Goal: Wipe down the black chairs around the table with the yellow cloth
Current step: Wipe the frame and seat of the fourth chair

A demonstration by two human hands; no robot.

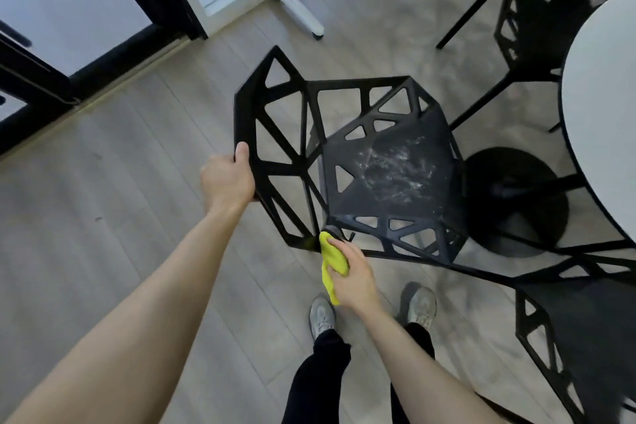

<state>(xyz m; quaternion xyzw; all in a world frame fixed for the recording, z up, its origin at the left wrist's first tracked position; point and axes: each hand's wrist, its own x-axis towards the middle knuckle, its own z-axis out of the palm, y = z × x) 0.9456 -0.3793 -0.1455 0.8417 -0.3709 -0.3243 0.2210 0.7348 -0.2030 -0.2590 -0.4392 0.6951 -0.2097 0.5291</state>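
A black chair with angular cut-out panels stands in the middle of the floor, its backrest to the left. White dusty smears mark its dark seat. My left hand grips the top edge of the backrest. My right hand holds a bunched yellow cloth and presses its tip against the chair's near corner, where backrest and seat frame meet. Two more black chairs show, one at the upper right and one at the lower right.
A round white table with a black disc base stands at the right. A white stand foot and dark-framed glass doors lie at the back. My shoes are just below the chair on the grey plank floor.
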